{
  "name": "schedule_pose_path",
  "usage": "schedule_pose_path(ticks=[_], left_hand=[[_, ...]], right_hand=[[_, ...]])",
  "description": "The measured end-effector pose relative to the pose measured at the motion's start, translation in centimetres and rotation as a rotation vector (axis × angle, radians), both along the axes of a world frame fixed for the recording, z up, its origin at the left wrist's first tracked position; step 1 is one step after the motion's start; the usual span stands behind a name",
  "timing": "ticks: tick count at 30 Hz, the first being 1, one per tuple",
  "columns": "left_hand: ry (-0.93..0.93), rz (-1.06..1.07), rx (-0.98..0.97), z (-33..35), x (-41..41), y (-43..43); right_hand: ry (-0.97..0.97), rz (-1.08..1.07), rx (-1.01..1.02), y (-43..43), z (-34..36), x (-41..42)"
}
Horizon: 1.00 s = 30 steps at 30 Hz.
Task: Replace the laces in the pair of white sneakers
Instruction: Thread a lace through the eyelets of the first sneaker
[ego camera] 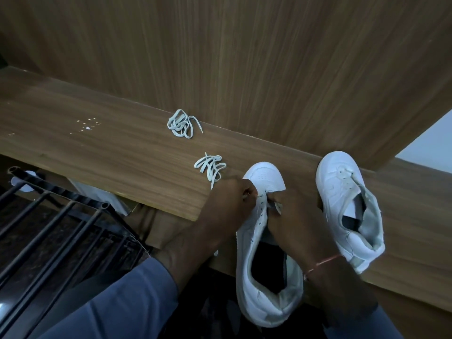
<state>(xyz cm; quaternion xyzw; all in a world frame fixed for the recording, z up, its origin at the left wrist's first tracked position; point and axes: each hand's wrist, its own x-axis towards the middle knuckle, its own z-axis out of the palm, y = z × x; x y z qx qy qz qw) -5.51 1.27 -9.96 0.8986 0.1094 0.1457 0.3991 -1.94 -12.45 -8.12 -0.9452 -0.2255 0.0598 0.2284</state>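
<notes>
Two limp, light laces lie on the wooden ledge [97, 148]: far bundle [182, 123], near bundle [210, 167]; best taken by their stiff tips. Left hand [232, 194] pinches what looks like a lace tip [259, 195] at the eyelets of the near sneaker [247, 241]; right hand [296, 221] grips its soft flap. Second sneaker [342, 192] lies rightmost.

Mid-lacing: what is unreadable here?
- Head view: whether the left hand holds a lace end at the near sneaker's eyelets, covered by fingers and the right hand.
- Head view: far sneaker's lacing, too small and blurred.
- Head view: far lace bundle or near lace bundle, which is new; they look alike.
</notes>
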Motion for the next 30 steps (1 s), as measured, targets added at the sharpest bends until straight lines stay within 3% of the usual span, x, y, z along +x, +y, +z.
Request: schedule_pose_path(ticks=[5, 12, 13, 16, 18, 21, 25, 30], left_hand=[[0.014, -0.101, 0.314, 0.7, 0.6, 0.6], [-0.091, -0.173, 0.496, 0.5, 1.1, 0.7], [-0.075, -0.179, 0.44, 0.3, 1.0, 0.7], [0.021, -0.078, -0.014, 0.1, 0.5, 0.9], [0.054, -0.034, -0.196, 0.1, 0.3, 0.7], [0.066, -0.027, -0.246, 0.0, -0.1, 0.1], [0.054, -0.008, -0.231, -0.1, -0.3, 0.0], [0.121, 0.075, -0.415, 0.4, -0.4, -0.6]], right_hand=[[0.039, 0.025, 0.12, -0.2, -0.7, -0.1], [0.019, 0.016, 0.289, -0.1, -0.4, -0.5], [0.019, 0.007, 0.296, -0.1, -0.4, -0.5], [0.04, -0.028, 0.248, 0.1, -0.5, -0.1], [0.042, -0.057, 0.161, 0.2, -0.5, 0.6], [0.008, -0.069, 0.041, 0.6, -0.3, 1.6], [-0.029, -0.017, 0.028, 0.9, -0.2, 1.7], [-0.031, -0.094, 0.232, 0.6, 0.1, 1.2]])
